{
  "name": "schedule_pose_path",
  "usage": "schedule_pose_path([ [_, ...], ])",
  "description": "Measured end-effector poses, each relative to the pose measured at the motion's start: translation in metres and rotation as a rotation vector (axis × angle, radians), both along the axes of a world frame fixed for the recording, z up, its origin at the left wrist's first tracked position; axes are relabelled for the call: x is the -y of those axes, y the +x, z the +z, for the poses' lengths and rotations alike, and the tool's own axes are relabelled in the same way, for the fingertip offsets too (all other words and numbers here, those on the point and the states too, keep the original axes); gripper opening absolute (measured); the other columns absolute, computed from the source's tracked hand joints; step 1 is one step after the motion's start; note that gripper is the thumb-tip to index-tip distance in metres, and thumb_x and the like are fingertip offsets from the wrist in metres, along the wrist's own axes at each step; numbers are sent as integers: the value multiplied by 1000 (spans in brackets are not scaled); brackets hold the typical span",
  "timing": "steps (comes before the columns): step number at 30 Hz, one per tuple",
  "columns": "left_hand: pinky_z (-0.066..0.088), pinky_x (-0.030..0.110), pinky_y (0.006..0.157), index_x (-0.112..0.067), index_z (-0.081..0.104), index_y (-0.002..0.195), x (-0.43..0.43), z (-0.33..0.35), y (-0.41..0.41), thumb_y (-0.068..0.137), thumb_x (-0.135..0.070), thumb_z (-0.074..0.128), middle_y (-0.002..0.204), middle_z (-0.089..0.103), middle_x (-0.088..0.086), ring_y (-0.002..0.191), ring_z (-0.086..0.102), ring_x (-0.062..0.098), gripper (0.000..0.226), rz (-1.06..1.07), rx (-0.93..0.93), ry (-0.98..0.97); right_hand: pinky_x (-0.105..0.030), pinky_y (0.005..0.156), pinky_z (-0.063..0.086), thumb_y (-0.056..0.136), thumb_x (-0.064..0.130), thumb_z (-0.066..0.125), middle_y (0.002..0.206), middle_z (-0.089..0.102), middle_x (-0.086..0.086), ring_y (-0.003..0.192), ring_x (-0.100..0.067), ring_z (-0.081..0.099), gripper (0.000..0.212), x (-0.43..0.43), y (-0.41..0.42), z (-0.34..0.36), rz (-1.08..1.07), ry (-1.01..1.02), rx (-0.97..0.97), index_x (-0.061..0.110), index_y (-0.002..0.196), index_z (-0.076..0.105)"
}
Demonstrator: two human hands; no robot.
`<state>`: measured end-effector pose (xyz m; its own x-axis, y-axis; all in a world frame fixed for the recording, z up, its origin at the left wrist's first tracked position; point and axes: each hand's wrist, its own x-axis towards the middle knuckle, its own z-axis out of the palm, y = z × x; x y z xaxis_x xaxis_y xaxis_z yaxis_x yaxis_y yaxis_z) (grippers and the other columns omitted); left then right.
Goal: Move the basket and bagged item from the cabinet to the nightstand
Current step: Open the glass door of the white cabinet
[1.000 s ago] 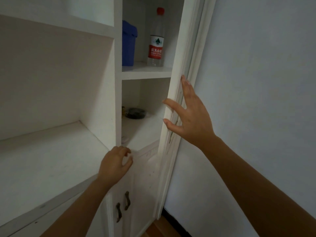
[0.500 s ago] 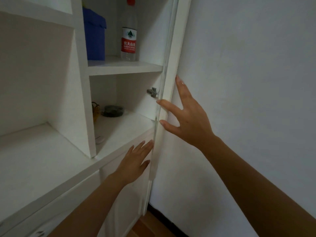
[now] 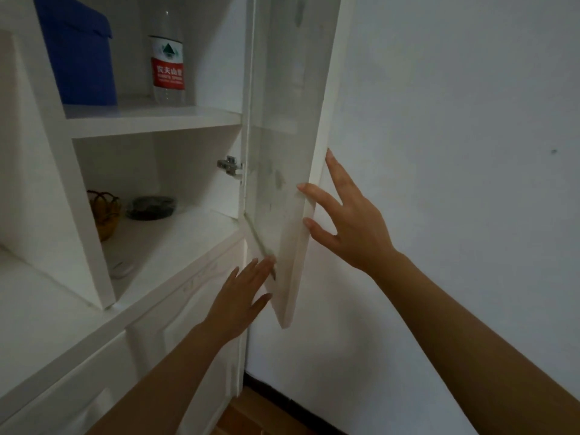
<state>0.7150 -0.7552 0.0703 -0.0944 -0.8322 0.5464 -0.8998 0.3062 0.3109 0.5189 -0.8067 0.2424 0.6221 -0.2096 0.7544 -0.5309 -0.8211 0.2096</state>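
Left grip (image 3: pixel 241 296) lies well right of basket (image 3: pixel 105 215).

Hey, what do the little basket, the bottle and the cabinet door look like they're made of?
The basket looks like woven wicker or rattan: tan strands, darker rim, partly hidden. The bottle seems clear glossy plastic with a red and white label. The cabinet door is matte white, smudged, probably painted or laminated board; wood or composite, I cannot tell.
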Motion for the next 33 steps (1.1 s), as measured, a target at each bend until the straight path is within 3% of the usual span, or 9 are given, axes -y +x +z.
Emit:
schedule_pose_path([
  [4,14,41,107,-19,20,141,13,0,-15,84,-66,12,147,30,2,135,26,18,74,2,10,-19,-15,73,40,90,45,44,151,18,-11,135,-25,31,44,7,-16,-3,-36,36,33,29,130,36],
  [10,35,47,101,-16,26,138,29,8,-38,85,-64,22,142,41,9,125,43,23,72,-15,-19,-41,-16,69,42,89,44,42,152,19,-9,134,-27,33,46,20,-36,-7,-93,92,60,29,131,33],
  [15,32,40,98,-13,23,138,46,8,-55,86,-64,21,141,40,14,123,46,27,74,10,26,-8,-18,70,43,88,48,41,152,22,-8,135,-26,32,49,34,-51,-10,-142,108,89,29,132,32],
  [18,36,39,96,-13,23,138,58,9,-64,84,-54,43,142,37,17,123,46,32,71,7,14,-11,-18,70,42,88,48,43,151,23,-8,134,-25,34,51,45,-60,-12,-178,101,94,29,134,32],
  [21,32,40,97,-15,21,140,72,8,-68,76,-40,64,146,29,18,129,38,32,80,16,47,-11,-23,78,42,87,48,44,151,23,-9,134,-27,34,54,58,-69,-14,-213,95,123,27,135,31],
  [26,10,45,107,-22,14,141,102,14,-68,82,-36,60,151,15,13,138,16,30,76,3,162,31,-30,94,37,89,40,48,152,19,-10,139,-26,22,58,84,-88,-17,-299,78,110,21,140,27],
  [30,3,41,108,-20,9,143,128,28,-73,86,-34,56,153,7,9,139,2,25,75,27,199,32,-50,110,26,90,35,51,152,18,-13,140,-30,14,60,106,-100,-14,-434,43,28,15,142,27],
  [33,2,38,110,-22,2,143,145,35,-79,88,-35,53,153,-4,7,140,-3,23,76,47,203,52,-49,111,16,88,31,53,152,20,-13,139,-30,10,65,123,-103,-13,-537,-5,-57,10,142,23],
])
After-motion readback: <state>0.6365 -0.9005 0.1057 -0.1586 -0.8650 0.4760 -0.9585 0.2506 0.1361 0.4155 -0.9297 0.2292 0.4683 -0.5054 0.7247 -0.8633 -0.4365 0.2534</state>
